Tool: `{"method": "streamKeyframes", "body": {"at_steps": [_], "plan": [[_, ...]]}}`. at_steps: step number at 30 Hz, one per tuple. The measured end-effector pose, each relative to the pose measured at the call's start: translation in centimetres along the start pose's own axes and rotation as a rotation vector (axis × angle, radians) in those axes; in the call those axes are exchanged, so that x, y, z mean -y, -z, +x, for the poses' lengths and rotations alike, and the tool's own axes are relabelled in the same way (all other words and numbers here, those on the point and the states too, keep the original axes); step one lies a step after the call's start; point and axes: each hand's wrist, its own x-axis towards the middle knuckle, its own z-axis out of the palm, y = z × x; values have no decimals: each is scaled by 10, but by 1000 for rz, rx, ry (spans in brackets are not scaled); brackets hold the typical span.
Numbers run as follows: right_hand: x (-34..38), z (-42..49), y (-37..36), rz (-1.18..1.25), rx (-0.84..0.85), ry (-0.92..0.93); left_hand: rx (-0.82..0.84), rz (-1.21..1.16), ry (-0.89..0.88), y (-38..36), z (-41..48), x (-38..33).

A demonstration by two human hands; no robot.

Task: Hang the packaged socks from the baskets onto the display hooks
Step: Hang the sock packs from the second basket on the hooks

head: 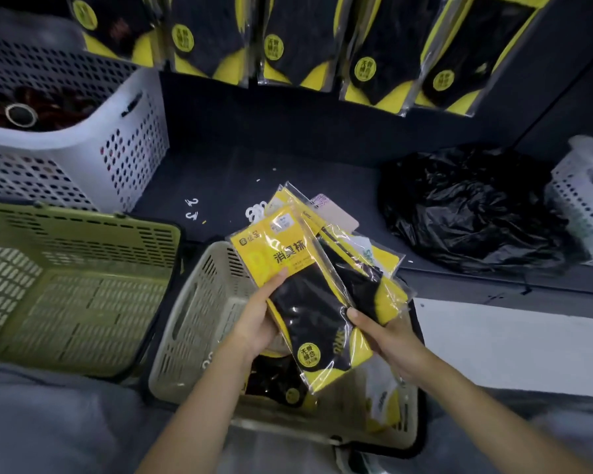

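Open dark shelf (288,159) ahead — white basket (83,131) left, black bag (473,206) right, hanging packs (288,39) above.

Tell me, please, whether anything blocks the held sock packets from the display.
Nothing visible. The left hand and right hand grip the yellow-and-black wrapped sock packets; only open space separates them from the hanging packets.

Sock packs (305,302): yellow and black (clear glossy wrap). Nine o'clock, olive-green slotted basket (83,217); ten o'clock, white perforated basket (134,148); three o'clock, black bag (473,206).
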Motion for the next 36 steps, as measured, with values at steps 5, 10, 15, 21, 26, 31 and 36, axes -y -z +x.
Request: {"method": "streamKeyframes", "body": {"at_steps": [5, 10, 15, 21, 26, 31, 36], "plan": [[15, 1, 4, -79, 87, -22, 128, 81, -74, -9, 0, -34], [81, 5, 33, -122, 3, 147, 73, 281, -144, -15, -10, -76], [158, 14, 16, -217, -9, 307, 74, 428, -194, -63, -23, -97], [186, 9, -20, 52, -123, 464, 41, 373, -371, -145, -23, -106], [222, -1, 11, 193, -399, 583, 214, 496, -345, -186, -22, -137], [252, -4, 48, 200, -352, 627, 192, 589, -384, -224, -20, -153], [274, 4, 97, 221, -357, 619, 48, 608, -604, -255, -15, -176]]}}
